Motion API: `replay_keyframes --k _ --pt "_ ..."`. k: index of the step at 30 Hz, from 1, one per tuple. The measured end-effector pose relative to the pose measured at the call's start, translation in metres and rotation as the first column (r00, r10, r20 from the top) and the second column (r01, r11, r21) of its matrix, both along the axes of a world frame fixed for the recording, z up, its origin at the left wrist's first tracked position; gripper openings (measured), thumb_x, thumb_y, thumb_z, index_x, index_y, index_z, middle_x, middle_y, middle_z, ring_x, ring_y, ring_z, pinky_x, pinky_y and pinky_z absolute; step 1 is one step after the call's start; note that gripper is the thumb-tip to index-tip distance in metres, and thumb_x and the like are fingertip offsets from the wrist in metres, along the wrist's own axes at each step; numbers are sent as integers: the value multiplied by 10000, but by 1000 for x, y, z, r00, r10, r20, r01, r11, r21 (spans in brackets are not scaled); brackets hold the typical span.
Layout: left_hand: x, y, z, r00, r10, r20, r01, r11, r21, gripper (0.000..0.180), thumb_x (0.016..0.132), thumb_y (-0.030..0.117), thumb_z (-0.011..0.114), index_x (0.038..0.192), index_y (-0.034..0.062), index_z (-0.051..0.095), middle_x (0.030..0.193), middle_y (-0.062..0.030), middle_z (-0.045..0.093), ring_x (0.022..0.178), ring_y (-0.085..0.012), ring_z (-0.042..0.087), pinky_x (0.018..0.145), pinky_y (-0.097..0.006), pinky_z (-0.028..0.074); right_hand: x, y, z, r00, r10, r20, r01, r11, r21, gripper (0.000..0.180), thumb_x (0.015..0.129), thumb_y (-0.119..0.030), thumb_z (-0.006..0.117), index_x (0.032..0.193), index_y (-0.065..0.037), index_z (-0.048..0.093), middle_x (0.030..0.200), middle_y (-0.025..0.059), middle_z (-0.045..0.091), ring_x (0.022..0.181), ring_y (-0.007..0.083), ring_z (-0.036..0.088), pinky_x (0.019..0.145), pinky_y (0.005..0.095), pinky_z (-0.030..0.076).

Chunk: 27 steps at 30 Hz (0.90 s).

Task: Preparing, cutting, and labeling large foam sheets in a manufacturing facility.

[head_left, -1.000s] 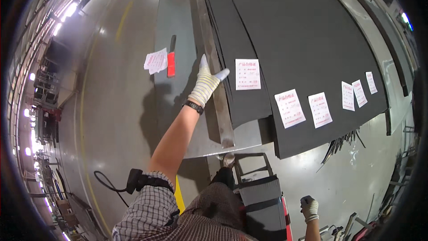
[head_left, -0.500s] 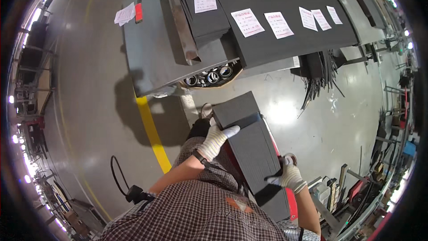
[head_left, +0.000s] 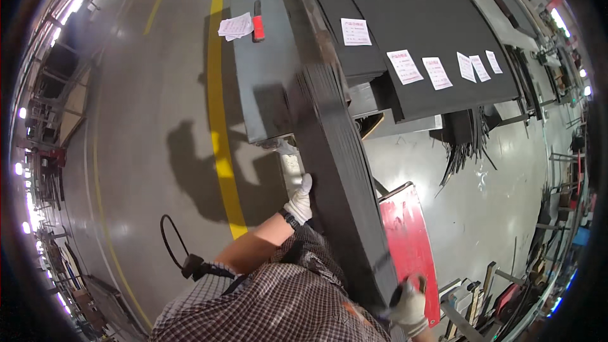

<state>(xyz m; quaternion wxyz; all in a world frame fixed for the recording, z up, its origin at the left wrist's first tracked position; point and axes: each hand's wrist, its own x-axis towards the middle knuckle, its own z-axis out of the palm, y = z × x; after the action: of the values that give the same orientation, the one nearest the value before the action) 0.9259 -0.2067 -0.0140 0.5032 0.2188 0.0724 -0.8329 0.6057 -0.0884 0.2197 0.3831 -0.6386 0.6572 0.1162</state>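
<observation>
A long, thick stack of black sheets [head_left: 345, 183] slants from my body up to the grey table, its far end over the tabletop. My left hand [head_left: 299, 202], in a white glove, grips the left side of the stack with the thumb up; its other fingers are hidden beneath. At the near right end, my gloved right hand [head_left: 410, 309] holds the stack's lower corner, partly blurred. A red board [head_left: 408, 234] shows bare beside and below the stack.
The grey table [head_left: 266, 107] carries paper slips [head_left: 236, 26] and a red-and-black tool [head_left: 258, 22]. Large black sheets [head_left: 430, 19] with paper labels lie at the far right. Thin black strips [head_left: 465, 133] hang below them. A yellow line [head_left: 221, 152] marks the floor.
The stack has come up off the red board and moved forward, its far end now over the table. Both hands moved with it, the right one lower and nearer me.
</observation>
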Motion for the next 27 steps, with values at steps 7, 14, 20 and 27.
replay_keyframes --k 7,14,20,27 --pt "10 53 -62 776 -609 160 621 783 -32 685 934 559 514 1406 68 438 1443 -121 466 1311 -285 433 1103 -466 348 105 -48 -25 985 171 -26 -166 893 -418 1192 482 -696 828 1287 68 392 1125 244 520 1022 408 526 864 501 420" --pt "82 -7 2 919 -292 264 316 947 -56 801 785 600 694 1347 58 515 1309 -136 567 1155 -288 541 967 -435 437 186 -45 -51 994 78 73 -44 922 -385 953 550 -469 846 1239 46 436 1016 243 563 900 410 580 769 499 474" --pt "68 -8 64 735 -391 554 495 867 -46 584 940 492 561 1327 61 488 1188 -134 615 938 -180 638 739 -301 560 223 -134 -16 925 89 370 121 853 -508 869 664 -449 807 1266 72 458 1026 269 589 923 434 595 799 486 494" --pt "52 -92 49 973 218 -74 -217 976 28 853 822 556 673 1375 -40 415 1346 -186 534 1102 -289 615 885 -320 552 18 -121 -92 961 -207 184 277 692 -667 579 729 -220 809 1177 47 556 1045 216 632 936 359 623 846 441 506"
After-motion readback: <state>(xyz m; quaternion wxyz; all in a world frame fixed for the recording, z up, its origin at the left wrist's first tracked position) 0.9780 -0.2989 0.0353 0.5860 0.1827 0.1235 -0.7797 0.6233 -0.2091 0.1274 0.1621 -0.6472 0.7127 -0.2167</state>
